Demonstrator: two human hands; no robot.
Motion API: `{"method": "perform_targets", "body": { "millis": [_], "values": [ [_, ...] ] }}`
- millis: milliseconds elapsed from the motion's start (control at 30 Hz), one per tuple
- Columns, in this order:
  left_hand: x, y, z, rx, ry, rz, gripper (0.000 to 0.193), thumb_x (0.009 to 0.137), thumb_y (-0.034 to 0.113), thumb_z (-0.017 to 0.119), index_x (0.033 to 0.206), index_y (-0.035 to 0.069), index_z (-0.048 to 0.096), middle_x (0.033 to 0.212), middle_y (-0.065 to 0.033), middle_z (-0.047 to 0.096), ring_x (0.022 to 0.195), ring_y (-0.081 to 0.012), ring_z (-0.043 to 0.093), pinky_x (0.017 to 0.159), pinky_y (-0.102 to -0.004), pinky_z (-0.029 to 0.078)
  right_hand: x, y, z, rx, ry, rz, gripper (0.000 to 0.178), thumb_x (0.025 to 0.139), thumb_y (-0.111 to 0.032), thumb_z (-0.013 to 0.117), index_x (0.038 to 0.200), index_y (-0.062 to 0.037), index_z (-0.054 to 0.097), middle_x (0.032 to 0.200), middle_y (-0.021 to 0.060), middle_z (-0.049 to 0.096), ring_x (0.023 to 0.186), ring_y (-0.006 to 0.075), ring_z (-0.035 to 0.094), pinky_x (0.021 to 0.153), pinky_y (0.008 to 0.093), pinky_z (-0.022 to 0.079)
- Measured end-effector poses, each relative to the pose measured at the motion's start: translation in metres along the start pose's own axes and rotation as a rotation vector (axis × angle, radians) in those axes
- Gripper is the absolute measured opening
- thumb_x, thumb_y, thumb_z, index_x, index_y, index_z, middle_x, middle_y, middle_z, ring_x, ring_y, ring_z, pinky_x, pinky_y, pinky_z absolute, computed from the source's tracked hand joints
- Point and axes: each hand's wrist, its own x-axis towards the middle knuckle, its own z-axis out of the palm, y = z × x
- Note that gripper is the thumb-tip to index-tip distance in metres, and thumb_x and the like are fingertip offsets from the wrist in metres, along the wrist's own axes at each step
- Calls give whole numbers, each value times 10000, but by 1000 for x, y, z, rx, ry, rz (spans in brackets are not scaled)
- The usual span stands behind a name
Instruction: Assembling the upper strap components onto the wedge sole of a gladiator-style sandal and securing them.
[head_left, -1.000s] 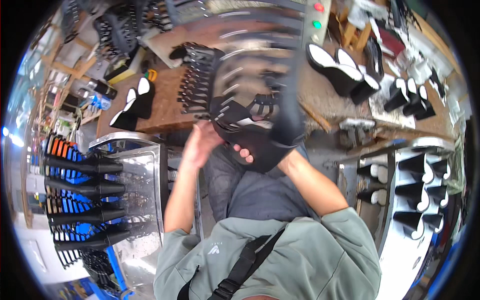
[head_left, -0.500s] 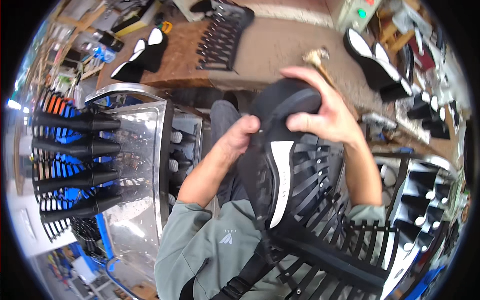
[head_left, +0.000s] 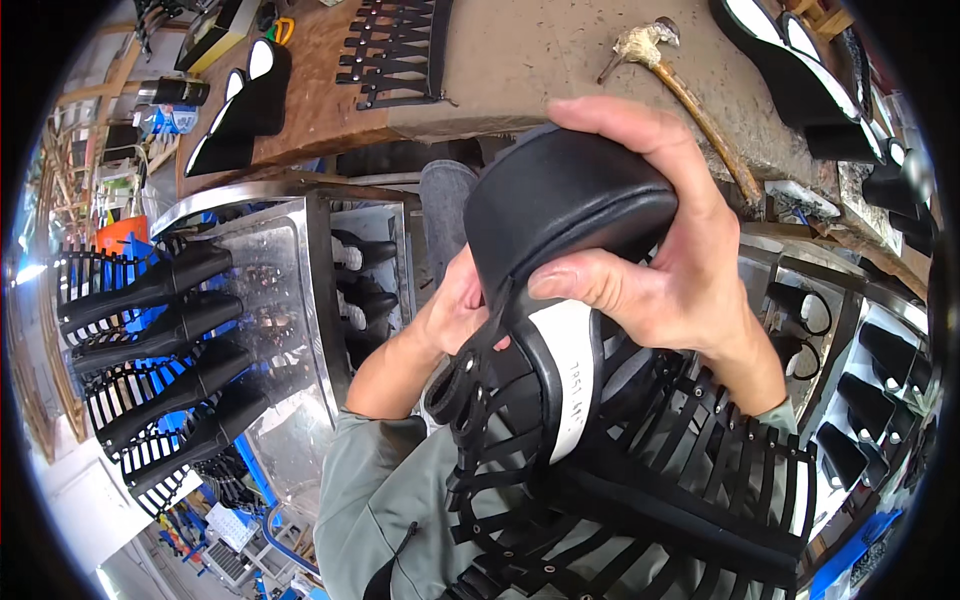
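Observation:
A tall black strappy boot (head_left: 600,430) lies across my lap, its rounded, smooth black end (head_left: 560,205) raised toward the bench. A pale strip with handwriting (head_left: 568,370) runs along its middle, and rows of thin straps with metal studs fan out on both sides. My right hand (head_left: 665,260) is wrapped round the rounded end, thumb across the near side and fingers over the far edge. My left hand (head_left: 460,305) grips the boot's left side, with most of its fingers hidden behind it.
A hammer (head_left: 690,110) lies on the workbench (head_left: 520,60), near a flat strappy black piece (head_left: 395,55). Black-and-white wedge pieces stand at the bench's left (head_left: 240,110) and right (head_left: 790,80). Several strappy boots (head_left: 170,330) rest on a metal rack (head_left: 290,350) at left.
The boot's rounded end has turned so more of its smooth face shows. My left thumb has slipped out of sight behind the boot, and my right thumb now presses lower across it.

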Motion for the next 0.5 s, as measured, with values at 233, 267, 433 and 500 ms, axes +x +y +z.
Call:
{"method": "perform_targets", "body": {
  "millis": [233, 267, 433, 500],
  "values": [
    [-2, 4, 5, 43, -74, 142, 981, 744, 535, 728, 1420, -24, 288, 1378, -144, 439, 1268, -234, 441, 1075, -377, 334, 5, 0, 2, 28, -112, 131, 779, 645, -298, 851, 1274, -5, 496, 1212, 138, 555, 1091, 235, 568, 932, 331, 454],
    [-3, 6, 2, 44, -74, 149, 981, 744, 535, 728, 1420, -24, 288, 1378, -144, 439, 1268, -234, 441, 1075, -377, 334, 6, -2, 2, 31, -102, 91, 783, 649, -302, 849, 1280, -6, 491, 1212, 136, 552, 1094, 234, 566, 931, 331, 453],
    [-1, 10, 9, 158, -141, 218, 987, 763, 538, 707, 1425, -42, 259, 1395, -165, 413, 1299, -242, 402, 1086, -376, 297, 3, -4, 2, 42, -28, 52, 805, 659, -287, 850, 1297, 6, 455, 1194, 128, 537, 1093, 222, 555, 936, 333, 442],
    [-7, 4, -8, 277, -138, 208, 947, 794, 526, 682, 1426, -40, 261, 1409, -151, 402, 1299, -237, 402, 1091, -374, 290, 0, 3, 12, 58, 4, 59, 799, 659, -254, 854, 1296, 10, 450, 1195, 124, 531, 1098, 220, 548, 942, 336, 437]
  ]
}}
